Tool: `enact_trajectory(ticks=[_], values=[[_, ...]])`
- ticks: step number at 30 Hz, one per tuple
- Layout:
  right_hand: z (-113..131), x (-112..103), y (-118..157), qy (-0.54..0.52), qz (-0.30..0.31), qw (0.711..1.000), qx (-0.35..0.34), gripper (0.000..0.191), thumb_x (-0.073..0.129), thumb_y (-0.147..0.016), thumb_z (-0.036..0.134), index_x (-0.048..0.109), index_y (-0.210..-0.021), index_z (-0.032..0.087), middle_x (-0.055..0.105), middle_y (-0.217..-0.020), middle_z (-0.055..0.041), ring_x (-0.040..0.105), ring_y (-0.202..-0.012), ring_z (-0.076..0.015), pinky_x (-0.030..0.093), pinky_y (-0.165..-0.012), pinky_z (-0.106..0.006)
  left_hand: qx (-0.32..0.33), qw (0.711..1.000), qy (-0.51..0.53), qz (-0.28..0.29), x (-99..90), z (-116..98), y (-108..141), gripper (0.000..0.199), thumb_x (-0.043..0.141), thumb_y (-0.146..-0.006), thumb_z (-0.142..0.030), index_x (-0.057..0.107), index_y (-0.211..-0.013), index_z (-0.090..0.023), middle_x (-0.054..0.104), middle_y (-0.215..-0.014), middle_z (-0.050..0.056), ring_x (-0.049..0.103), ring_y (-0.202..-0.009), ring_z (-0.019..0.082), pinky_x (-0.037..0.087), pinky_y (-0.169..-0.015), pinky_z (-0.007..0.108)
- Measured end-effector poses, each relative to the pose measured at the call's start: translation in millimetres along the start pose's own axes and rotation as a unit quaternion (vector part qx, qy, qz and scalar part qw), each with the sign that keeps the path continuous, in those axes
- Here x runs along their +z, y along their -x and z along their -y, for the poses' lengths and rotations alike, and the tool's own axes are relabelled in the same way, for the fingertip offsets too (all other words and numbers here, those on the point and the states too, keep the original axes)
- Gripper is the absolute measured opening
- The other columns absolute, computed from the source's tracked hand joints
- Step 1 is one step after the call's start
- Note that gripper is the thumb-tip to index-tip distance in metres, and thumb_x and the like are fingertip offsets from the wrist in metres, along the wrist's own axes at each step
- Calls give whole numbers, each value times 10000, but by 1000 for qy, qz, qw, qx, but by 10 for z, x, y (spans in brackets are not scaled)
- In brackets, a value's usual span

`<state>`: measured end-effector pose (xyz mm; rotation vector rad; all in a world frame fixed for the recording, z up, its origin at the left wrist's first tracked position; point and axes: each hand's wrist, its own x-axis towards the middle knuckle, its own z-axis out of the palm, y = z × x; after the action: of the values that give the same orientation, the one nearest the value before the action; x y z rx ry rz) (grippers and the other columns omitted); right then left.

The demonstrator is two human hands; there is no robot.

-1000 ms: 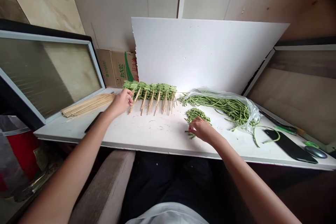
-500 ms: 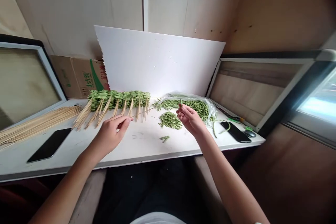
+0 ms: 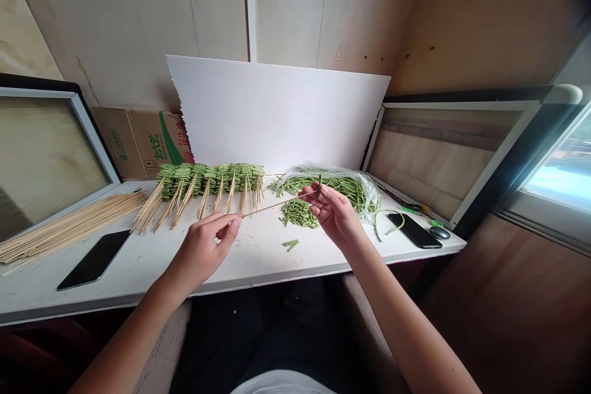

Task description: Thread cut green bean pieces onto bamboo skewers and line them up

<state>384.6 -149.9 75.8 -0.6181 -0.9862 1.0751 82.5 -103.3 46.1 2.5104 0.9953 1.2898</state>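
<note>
A white table (image 3: 263, 266) runs along a pale panelled wall (image 3: 217, 6), with a white board (image 3: 281, 114) leaning at its back. Over the table's front half, the left hand (image 3: 203, 246) pinches one end of a thin skewer (image 3: 272, 205) between thumb and fingers. The right hand (image 3: 337, 212) holds a short bean piece (image 3: 320, 184) roughly upright in its fingertips; the skewer's other end meets it there, though whether it has pierced the piece I cannot tell. Just beyond the right hand lies a heap of cut beans (image 3: 295, 215), with a few loose pieces (image 3: 290, 244) nearer the table edge. Behind them, long beans (image 3: 337, 183) spill from a clear plastic bag (image 3: 372, 194). Filled skewers (image 3: 212, 178) stand stacked in a row before the board, sticks pointing forward. Farther left are bare skewers (image 3: 69, 226), a dark phone (image 3: 95, 260) and, at the back, a cardboard box (image 3: 141, 144). A second phone (image 3: 417, 232) lies at the right end.
</note>
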Motion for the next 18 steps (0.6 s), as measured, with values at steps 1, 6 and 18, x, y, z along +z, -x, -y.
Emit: enact_trajectory(ticks=[1, 6, 18], values=[[-1, 6, 3, 3, 1, 1000, -2, 329, 923, -787, 463, 834, -1002, 230, 843, -1080, -81, 800, -1052, -246, 614, -664, -240, 0, 1000, 2, -1, 3, 6, 2, 362, 539, -1076, -418, 796, -1174, -183, 790, -1067, 88, 679, -792, 166, 518, -686, 269], [0, 52, 36, 5, 7, 1000, -10, 302, 929, -784, 445, 845, -993, 245, 845, -1079, -76, 805, -1060, -256, 587, -605, -222, -8, 1000, 12, 6, 4, 9, 9, 373, 531, -1077, -436, 803, -1137, -189, 793, -1100, 100, 719, -902, 198, 552, -727, 271], [27, 65, 63, 22, 14, 999, -19, 256, 901, -821, 445, 856, -981, 251, 841, -1092, -83, 800, -1066, -258, 529, -558, -209, -15, 1000, -7, 16, -29, 10, 24, 386, 525, -1081, -445, 800, -1210, -208, 795, -1113, 86, 679, -818, 180, 530, -739, 288]])
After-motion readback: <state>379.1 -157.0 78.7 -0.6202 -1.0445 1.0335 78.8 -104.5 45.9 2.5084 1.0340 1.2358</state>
